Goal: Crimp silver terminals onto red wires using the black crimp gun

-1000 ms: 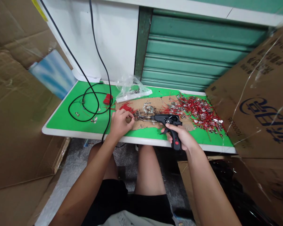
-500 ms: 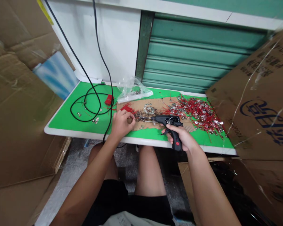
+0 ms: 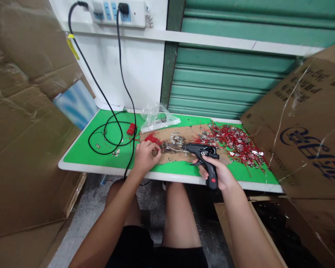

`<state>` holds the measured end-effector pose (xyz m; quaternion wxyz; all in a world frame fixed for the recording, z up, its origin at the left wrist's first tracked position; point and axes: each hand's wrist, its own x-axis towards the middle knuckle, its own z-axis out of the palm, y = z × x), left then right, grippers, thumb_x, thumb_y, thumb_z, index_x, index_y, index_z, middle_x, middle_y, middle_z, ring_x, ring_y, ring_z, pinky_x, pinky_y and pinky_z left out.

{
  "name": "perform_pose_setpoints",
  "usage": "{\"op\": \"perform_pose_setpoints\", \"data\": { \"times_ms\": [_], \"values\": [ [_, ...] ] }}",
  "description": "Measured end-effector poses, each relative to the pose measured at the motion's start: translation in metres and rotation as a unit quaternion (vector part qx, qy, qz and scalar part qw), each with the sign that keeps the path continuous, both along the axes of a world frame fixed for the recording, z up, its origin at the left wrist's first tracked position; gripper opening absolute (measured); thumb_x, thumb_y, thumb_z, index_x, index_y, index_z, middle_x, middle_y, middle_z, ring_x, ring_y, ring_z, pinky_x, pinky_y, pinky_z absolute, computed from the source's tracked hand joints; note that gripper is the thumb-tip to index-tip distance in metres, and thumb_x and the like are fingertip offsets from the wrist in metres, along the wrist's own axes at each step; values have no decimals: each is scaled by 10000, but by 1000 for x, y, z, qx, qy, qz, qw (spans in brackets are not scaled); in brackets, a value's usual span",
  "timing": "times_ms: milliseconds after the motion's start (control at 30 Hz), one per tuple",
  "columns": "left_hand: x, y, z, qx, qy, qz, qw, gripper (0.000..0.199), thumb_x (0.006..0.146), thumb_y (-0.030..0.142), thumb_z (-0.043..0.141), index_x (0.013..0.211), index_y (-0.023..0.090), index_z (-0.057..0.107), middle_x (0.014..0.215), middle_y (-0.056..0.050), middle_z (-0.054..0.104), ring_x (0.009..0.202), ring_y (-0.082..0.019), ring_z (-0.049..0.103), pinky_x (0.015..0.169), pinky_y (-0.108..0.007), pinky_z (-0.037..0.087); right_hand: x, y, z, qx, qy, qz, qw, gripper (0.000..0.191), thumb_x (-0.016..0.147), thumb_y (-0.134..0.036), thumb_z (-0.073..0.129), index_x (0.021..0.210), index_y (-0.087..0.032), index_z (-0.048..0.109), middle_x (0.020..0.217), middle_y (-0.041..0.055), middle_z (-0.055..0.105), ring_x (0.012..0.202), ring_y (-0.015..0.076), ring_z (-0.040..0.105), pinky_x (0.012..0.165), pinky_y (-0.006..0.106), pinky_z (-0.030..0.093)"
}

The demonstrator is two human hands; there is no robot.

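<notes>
My right hand (image 3: 222,174) is wrapped round the grip of a black soldering gun (image 3: 201,150), its thin metal tip pointing left over a scorched piece of cardboard (image 3: 163,159). At the left end of that cardboard my left hand (image 3: 145,156) is closed in a pinch. What it pinches is too small to make out. Just beyond these fingers lies a bunch of red wires (image 3: 153,138). Small silver metal pieces (image 3: 177,139) are heaped in the middle of the cardboard. To the right spreads a large pile of red wires with metal pieces attached (image 3: 234,139).
A clear plastic bag (image 3: 159,121) lies behind the cardboard. On the left are black cables (image 3: 99,152) and a red bundle (image 3: 131,129) on the green tabletop (image 3: 76,152). Large cardboard boxes (image 3: 304,141) flank the table. A power strip (image 3: 134,13) is mounted at the back.
The view has tilted up, bringing the power strip in. The soldering gun has shifted slightly right, its tip farther from my left hand. Both hands keep their grips.
</notes>
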<state>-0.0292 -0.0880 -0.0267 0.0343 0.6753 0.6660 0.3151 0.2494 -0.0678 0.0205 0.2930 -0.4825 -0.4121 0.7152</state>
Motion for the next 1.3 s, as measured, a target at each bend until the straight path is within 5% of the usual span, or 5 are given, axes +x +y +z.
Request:
{"op": "perform_pose_setpoints", "data": {
  "times_ms": [167,667,1300],
  "values": [
    [0,1,-1,-1,0,-2,1000,69,885,245,651,862,238,715,913,-48,702,984,-262,627,899,-417,429,9,5,-5,68,87,-83,990,330,778,-420,723,1031,-209,750,823,50,705,421,88,303,369,254,296],
    [1,0,-1,-3,-10,-10,1000,93,889,261,627,850,248,710,878,-46,711,916,-261,641,848,-436,428,23,15,-26,37,239,-124,962,280,884,-373,674,1093,-196,730,832,29,628,426,63,219,336,182,358],
    [0,0,-2,1,4,-12,1000,61,866,212,664,839,227,717,871,-35,699,940,-242,637,889,-396,399,28,17,-38,-22,417,-115,902,275,982,-222,573,1222,-97,621,859,33,703,410,44,450,369,169,460]
  ]
}}
